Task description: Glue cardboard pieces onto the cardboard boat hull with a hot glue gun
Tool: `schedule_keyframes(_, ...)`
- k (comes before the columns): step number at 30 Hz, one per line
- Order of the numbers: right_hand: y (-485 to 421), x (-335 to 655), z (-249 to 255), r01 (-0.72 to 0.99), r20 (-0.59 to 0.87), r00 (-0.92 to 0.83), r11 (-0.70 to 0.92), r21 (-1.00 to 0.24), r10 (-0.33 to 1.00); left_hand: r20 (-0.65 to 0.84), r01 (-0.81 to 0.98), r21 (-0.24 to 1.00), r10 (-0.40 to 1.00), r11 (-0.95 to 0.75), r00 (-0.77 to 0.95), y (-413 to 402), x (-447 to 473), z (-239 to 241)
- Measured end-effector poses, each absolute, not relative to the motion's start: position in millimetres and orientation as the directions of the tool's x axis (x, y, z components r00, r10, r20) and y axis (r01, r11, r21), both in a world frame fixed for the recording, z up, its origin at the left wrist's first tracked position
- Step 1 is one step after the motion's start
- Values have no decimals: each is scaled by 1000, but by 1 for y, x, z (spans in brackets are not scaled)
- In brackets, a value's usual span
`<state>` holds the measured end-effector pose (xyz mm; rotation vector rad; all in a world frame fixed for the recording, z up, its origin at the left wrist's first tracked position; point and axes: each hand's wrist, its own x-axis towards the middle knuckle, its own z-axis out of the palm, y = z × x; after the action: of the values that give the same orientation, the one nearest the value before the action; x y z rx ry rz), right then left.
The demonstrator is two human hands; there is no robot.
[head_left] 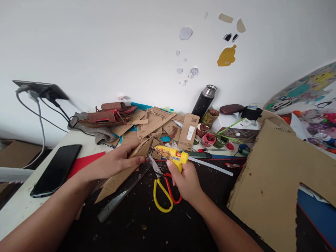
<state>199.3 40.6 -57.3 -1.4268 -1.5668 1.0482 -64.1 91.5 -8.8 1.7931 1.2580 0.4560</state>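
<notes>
My left hand (115, 161) grips a long, pointed piece of brown cardboard (119, 176), holding its upper end tilted over the dark mat. My right hand (185, 180) is wrapped round the handle of a yellow glue gun (172, 155). The gun's nozzle points left at the top end of the cardboard piece, very close to it. A clear glue stick (211, 166) juts out of the gun's back to the right. Yellow-and-red handled scissors (164, 190) lie on the mat just under the gun. A metal ruler (123, 192) lies beneath the cardboard piece.
A black phone (56, 169) lies at the left on the white table beside red paper (85, 161). A heap of cardboard scraps (154, 126) and a cardboard boat model (107, 115) sit behind. A big cardboard sheet (278, 182) stands at the right. A black flask (204, 100) and paint jars (208, 139) are at the back.
</notes>
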Motion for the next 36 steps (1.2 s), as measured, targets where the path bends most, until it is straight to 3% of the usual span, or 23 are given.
schedule_keyframes(36, 37, 195, -57, 385, 0, -136, 52, -921, 991, -136, 625, 763, 903, -167, 408, 96, -66, -14)
